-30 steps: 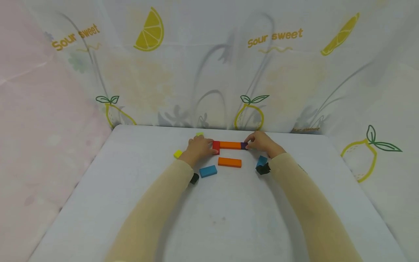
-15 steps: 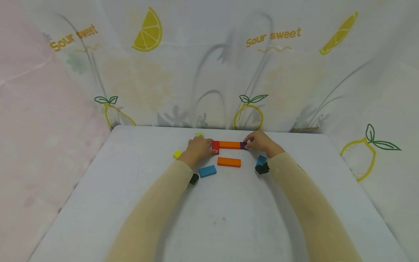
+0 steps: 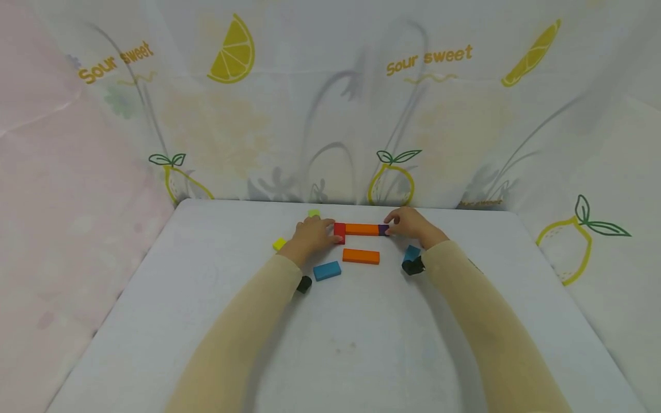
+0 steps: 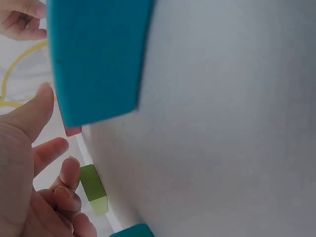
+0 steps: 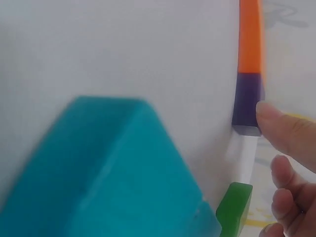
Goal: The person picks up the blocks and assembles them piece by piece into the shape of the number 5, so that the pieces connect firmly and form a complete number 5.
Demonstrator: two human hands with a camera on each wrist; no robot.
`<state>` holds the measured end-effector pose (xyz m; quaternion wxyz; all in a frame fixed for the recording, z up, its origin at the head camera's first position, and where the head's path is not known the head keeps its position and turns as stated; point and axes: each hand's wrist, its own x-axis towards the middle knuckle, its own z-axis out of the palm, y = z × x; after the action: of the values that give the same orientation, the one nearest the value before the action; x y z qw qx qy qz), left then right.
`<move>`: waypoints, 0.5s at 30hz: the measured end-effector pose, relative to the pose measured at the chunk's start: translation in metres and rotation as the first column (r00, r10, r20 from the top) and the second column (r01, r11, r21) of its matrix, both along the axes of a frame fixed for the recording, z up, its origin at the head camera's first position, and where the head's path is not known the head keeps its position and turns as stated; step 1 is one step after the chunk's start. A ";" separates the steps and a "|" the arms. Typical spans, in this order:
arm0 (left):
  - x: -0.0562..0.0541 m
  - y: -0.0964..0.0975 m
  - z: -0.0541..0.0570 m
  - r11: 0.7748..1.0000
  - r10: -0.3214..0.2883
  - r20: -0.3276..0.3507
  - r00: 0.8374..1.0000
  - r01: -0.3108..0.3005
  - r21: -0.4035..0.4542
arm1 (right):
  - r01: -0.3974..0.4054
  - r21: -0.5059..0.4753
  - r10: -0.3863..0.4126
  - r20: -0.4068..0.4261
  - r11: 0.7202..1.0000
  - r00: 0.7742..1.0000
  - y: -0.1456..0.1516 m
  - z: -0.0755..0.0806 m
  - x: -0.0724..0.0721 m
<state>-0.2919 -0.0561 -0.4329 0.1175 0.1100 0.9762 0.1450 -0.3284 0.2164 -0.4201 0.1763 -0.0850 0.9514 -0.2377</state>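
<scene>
Toward the back of the white table, a red block (image 3: 339, 233), an orange block (image 3: 362, 229) and a purple block (image 3: 383, 230) form a row, end to end. My left hand (image 3: 311, 235) holds the red block at the row's left end, thumb at its front and index finger at its back. At the other end my right hand (image 3: 412, 223) pinches the purple block; its thumb presses on that block in the right wrist view. The left wrist view shows only a sliver of the red block, the rest hidden behind a near blue block (image 4: 98, 59).
A second orange block (image 3: 361, 256) lies in front of the row. Blue blocks (image 3: 327, 271) lie before each hand, the right one partly covered. Yellow (image 3: 279, 244) and light green (image 3: 313, 213) blocks are by my left hand, a green block (image 5: 234, 207) by my right.
</scene>
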 end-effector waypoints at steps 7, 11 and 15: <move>0.002 -0.005 0.001 0.999 0.006 -0.007 1.000 -0.005 0.046 | -0.024 0.006 0.025 -0.050 1.000 0.998 0.004 0.003 0.003; 0.005 -0.010 0.002 0.999 -0.022 -0.026 0.999 0.024 0.047 | -0.039 0.007 0.040 -0.080 0.999 0.996 0.004 0.010 0.009; 0.010 -0.015 0.005 0.998 -0.046 -0.039 0.998 0.048 0.046 | -0.044 -0.006 0.043 -0.098 0.999 0.994 0.001 0.016 0.019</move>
<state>-0.2815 -0.0712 -0.4278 0.0995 0.1384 0.9718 0.1631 -0.3096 0.2175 -0.4039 0.1342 -0.1179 0.9558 -0.2334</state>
